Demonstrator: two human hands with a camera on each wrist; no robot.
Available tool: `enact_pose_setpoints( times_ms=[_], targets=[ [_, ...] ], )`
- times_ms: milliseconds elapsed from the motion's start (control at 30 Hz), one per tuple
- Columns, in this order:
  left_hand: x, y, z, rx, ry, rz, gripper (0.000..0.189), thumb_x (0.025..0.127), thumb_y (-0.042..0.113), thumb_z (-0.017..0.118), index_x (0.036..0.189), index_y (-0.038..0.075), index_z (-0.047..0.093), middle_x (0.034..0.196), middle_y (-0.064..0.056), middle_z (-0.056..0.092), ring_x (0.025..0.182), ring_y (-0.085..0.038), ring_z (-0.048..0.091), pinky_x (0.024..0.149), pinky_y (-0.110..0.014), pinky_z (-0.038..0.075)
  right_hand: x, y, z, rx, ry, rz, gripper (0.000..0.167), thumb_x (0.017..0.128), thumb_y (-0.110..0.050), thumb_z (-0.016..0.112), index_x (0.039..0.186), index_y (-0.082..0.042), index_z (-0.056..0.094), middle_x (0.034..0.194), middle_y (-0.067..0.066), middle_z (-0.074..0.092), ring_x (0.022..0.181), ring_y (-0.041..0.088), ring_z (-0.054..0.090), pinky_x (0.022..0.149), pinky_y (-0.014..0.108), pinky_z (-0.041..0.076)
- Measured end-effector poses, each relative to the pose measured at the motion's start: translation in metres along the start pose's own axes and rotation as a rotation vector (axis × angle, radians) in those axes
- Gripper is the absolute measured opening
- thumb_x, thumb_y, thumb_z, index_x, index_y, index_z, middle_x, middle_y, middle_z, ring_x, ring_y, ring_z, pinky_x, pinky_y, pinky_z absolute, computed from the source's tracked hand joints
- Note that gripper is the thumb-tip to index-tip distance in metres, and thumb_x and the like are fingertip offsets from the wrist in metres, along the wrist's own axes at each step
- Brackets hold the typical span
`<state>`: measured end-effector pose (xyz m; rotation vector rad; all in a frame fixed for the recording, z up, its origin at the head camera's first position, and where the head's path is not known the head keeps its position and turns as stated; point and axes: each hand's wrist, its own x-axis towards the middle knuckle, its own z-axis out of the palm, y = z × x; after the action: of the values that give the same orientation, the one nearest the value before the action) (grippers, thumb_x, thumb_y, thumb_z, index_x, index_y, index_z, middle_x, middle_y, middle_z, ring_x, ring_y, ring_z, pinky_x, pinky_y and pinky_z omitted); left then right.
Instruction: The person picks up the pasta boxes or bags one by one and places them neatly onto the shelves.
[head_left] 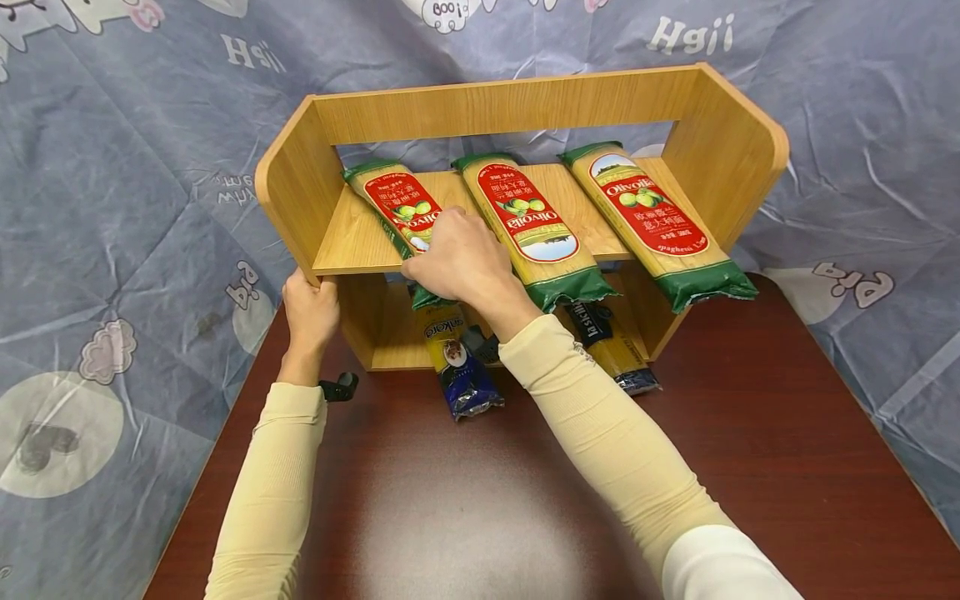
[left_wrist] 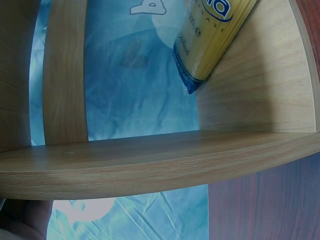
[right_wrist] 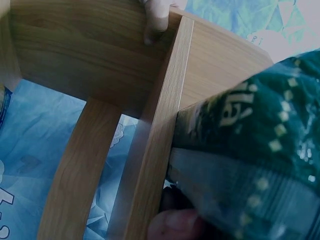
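Observation:
A two-tier wooden shelf [head_left: 510, 107] stands on the table. My left hand [head_left: 309, 312] grips its left side near the front edge, and a bit of that hand [left_wrist: 30, 217] shows below the board in the left wrist view. My right hand [head_left: 467, 260] holds the front part of the leftmost spaghetti packet [head_left: 396, 196], a red-labelled bag with green ends on the upper tier. In the right wrist view, the packet's green end [right_wrist: 250, 125] juts past the board edge, with a fingertip [right_wrist: 176, 223] beneath it. My right hand hides part of the label.
Two matching spaghetti packets, one in the middle [head_left: 528, 212] and one at right [head_left: 648, 208], overhang the upper tier's front. On the lower tier, a blue-ended pasta packet [head_left: 457, 358] and a dark-labelled one [head_left: 618, 346] stick out over the table [head_left: 465, 500]. A patterned cloth [head_left: 135, 250] hangs behind.

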<state>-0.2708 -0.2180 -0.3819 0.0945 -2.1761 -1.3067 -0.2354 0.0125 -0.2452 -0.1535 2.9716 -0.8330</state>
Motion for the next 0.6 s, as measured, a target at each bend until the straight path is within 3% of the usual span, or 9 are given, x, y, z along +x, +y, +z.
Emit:
enact_pose_setpoints(
  times_ms=[367, 600],
  targets=[
    [0.001, 0.0, 0.001, 0.024, 0.018, 0.006, 0.026, 0.099, 0.021, 0.06, 0.102, -0.003, 0.07, 0.094, -0.019, 0.07, 0.089, -0.024, 0.063, 0.079, -0.038, 0.047, -0.005, 0.0, 0.005, -0.056, 0.091, -0.008, 0.07, 0.08, -0.062, 0.073, 0.121, -0.008, 0.055, 0.098, 0.002, 0.058, 0.087, 0.02, 0.058, 0.072, 0.042, 0.052],
    [0.0, 0.0, 0.001, 0.02, 0.013, -0.01, 0.025, 0.098, 0.018, 0.06, 0.104, -0.003, 0.07, 0.097, -0.019, 0.07, 0.09, -0.023, 0.062, 0.082, -0.039, 0.047, -0.006, -0.002, 0.011, -0.204, 0.127, -0.043, 0.084, 0.076, -0.078, 0.065, 0.121, -0.008, 0.06, 0.11, 0.006, 0.06, 0.108, 0.027, 0.057, 0.094, 0.043, 0.044]
  ],
)
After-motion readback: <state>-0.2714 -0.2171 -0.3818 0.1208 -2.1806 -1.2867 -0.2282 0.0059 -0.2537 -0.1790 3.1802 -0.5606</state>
